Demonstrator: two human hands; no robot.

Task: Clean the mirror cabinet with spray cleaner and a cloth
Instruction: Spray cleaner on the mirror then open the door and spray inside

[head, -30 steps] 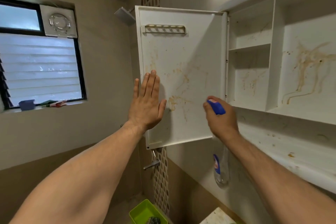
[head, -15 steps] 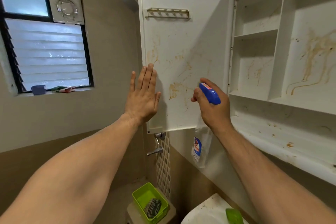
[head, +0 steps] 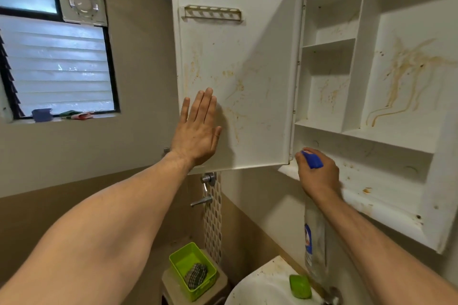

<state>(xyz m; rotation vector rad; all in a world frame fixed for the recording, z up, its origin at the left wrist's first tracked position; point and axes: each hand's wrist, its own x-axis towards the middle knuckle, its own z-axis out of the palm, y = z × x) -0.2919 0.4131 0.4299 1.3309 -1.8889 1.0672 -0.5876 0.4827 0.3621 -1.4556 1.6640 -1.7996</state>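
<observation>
The left hand (head: 197, 131) is flat against the inside of the open cabinet door (head: 238, 74), fingers straight and together, palm pressed near the door's lower outer edge, gripping nothing. Brownish-yellow streaks and spots run across the door panel, and a slotted holder rail (head: 212, 13) sits near its top.

Over on the other side, the right hand (head: 318, 176) is wrapped around the spray bottle (head: 314, 245), fingers clenched about the blue trigger head (head: 312, 160). The clear bottle body hangs below the wrist, its blue and red label facing us. That hand sits right at the front lip of the mirror cabinet (head: 371, 96), just below the hinged corner of the door.

The cabinet interior is wide open: small shelves stacked on the hinge side, a tall compartment next to them with heavy brown drip marks down its back wall, and a long bottom shelf speckled with stains.

And the cloth (head: 196, 275)? It is down below, a checked one, bundled in a green basket (head: 192, 271) well apart from both hands. Beside it is a white sink (head: 262, 287) with a green soap dish (head: 300, 286) on its rim. A tap (head: 205, 190) juts from the tiled strip under the door, and a louvred window (head: 57, 64) fills the far wall.
</observation>
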